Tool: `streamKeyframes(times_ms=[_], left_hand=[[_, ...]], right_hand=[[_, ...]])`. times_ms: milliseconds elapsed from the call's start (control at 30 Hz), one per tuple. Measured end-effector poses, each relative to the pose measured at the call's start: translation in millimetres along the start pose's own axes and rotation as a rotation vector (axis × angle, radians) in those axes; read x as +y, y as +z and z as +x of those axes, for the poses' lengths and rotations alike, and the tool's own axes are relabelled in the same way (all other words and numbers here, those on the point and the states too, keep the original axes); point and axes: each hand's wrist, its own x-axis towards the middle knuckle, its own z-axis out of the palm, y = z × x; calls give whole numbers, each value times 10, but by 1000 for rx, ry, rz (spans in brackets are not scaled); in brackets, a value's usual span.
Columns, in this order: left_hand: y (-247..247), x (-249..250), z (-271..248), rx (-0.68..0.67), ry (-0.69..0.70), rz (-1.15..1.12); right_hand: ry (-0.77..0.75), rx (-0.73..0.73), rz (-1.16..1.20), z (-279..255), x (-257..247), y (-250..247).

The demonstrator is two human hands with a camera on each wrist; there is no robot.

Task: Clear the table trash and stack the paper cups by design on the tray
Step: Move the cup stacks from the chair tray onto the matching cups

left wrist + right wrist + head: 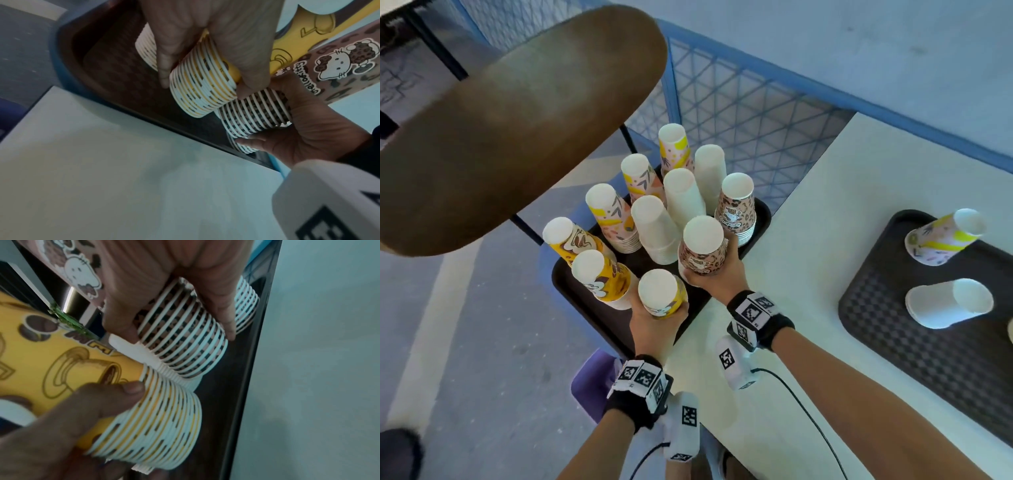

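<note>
Both my hands work at the near edge of the dark tray (pixel 571 284), where upside-down cup stacks stand sorted by pattern. My left hand (pixel 654 325) wraps its fingers and thumb around the yellow cartoon stack (pixel 661 293), gripping it low by the nested rims (pixel 203 92). My right hand (pixel 717 274) does the same with the leopard-print stack (pixel 703 246), its fingers curled around the banded rims (pixel 180 339). In the wrist views the two stacks sit just beside each other, over the tray's textured floor.

As I judge it, the step in hand is seating these two stacks among their matches. To do it well, I should keep each grip low on the rims so the tall columns do not sway, lower them upright, and leave a gap from the neighbouring stacks. A second tray (pixel 876 308) on the white table (pixel 808 240) holds a loose patterned cup (pixel 941 240) and a plain white cup (pixel 948 303), both lying on their sides, yet to be sorted.
</note>
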Motion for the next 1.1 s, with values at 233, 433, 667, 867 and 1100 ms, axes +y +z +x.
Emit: streamKeyframes(times_ms=[233,433,667,867,1100], left_hand=[[11,184,22,-258,223,88],[344,475,-148,-651,431,184],[940,703,-642,-956,541,207],[1503,845,-1141,-1129,612,265],[1995,846,-1798,-1178,587,225]], right_hand=[[9,236,119,-494,-85,-592],[58,525,137,-1067,21,-1199],[115,876,167,-1818,279,-1728],[135,1104,141,-2468,487,-2358],[137,1260,155,-2807,645,-3364]])
